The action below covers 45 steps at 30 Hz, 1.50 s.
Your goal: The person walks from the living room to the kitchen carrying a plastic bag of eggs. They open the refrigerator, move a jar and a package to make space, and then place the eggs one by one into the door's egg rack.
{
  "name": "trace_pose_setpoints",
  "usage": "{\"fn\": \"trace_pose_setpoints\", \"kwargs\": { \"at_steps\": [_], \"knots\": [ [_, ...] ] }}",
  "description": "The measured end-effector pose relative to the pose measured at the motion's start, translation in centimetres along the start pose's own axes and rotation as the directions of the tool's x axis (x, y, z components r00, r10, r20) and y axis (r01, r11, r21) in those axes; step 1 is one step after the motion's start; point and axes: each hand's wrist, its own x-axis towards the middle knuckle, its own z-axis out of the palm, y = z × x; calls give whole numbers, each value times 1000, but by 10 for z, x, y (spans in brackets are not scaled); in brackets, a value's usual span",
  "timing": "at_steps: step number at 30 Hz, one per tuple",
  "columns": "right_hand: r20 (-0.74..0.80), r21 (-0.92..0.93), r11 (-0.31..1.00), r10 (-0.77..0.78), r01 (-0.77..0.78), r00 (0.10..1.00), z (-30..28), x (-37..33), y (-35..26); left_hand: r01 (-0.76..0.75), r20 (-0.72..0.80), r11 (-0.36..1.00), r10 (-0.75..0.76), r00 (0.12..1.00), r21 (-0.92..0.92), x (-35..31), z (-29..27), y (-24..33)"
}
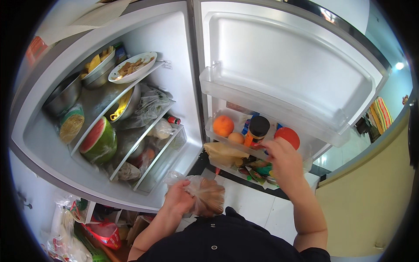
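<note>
left hand (178, 198): fingers closed around thin, crinkled clear plastic bag (208, 195), lumpy brown contents; bag held before open fridge (171, 37), just above dark shirt (187, 242). right hand (284, 162): fingers bent, at lower door shelf (307, 162) of translucent plastic, near cylindrical jar (258, 127) with black lid; cannot tell whether grasping. beside jar: round orange fruit (223, 126). inside fridge: cut watermelon (102, 144), smooth striped rind.
</note>
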Motion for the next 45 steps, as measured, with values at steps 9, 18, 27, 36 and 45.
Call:
{"fn": "trace_pose_setpoints", "kwargs": {
  "at_steps": [9,18,27,36,45],
  "knots": [
    [312,-725,673,134,145,941,84,94,-9,12,50,1000,-11,999,-14,-1,-18,6],
    [105,-696,715,191,-65,976,154,122,40,26,47,998,-23,999,-62,-17,-7,13],
    [273,-637,761,75,122,959,118,103,-8,-39,-51,991,32,998,-130,-18,-18,22],
    [485,482,874,-216,-53,848,180,-48,-84,-113,-35,989,111,993,-95,-24,-22,26],
    [277,544,834,-73,-94,958,255,-76,-115,-229,-14,969,229,973,-91,-52,-27,32]
  ]
}}
